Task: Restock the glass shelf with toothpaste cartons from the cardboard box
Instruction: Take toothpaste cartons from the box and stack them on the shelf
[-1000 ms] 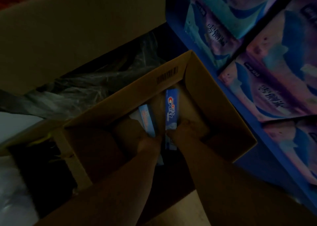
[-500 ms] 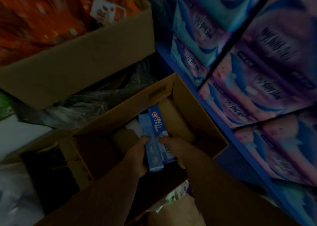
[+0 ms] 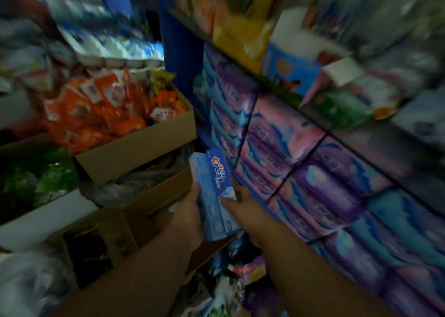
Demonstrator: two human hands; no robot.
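Note:
Two blue toothpaste cartons (image 3: pixel 215 191) are pressed side by side between my hands, lifted above the open cardboard box (image 3: pixel 156 196). My left hand (image 3: pixel 189 218) grips the left carton along its side. My right hand (image 3: pixel 243 208) grips the right carton, the one with the red and white logo, thumb across its front. The box's inside is mostly hidden behind my forearms. No glass shelf can be made out in this blurred view.
Blue shelving (image 3: pixel 180 39) on the right holds stacked purple and pink packs (image 3: pixel 289 148). A cardboard box of orange packets (image 3: pixel 108 107) sits at left above the toothpaste box. Green packets (image 3: pixel 36 179) lie at far left. Plastic bags (image 3: pixel 228 287) lie on the floor.
Both hands have lifted the two cartons up out of the box, now held together. The view has swung upward, showing the shelves and the orange packets.

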